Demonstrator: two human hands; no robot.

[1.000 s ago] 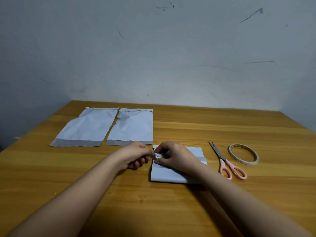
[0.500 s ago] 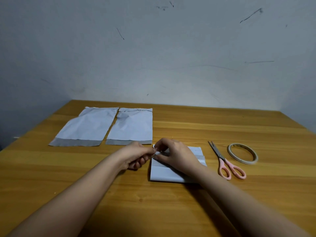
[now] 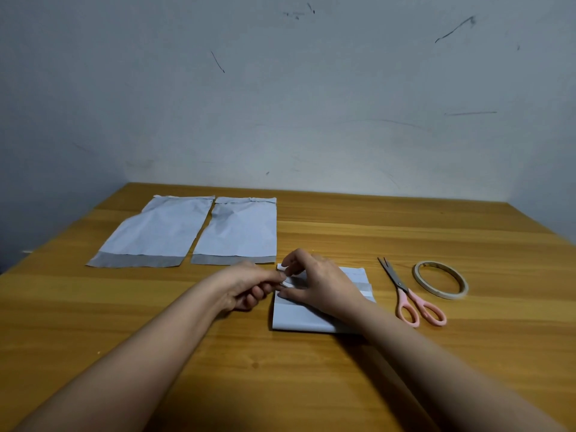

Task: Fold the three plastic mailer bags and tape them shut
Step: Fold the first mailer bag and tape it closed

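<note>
Desk (image 3: 405,353) of yellow wood carries it all. Two flat mailer bags (image 3: 199,232) lie beyond and left of the folded mailer bag (image 3: 299,319); scissors (image 3: 408,294) and tape roll (image 3: 441,279) sit to its right. Right hand (image 3: 321,285) presses it, fingers pinching its left edge; left hand (image 3: 249,285) pinches there too.
</note>
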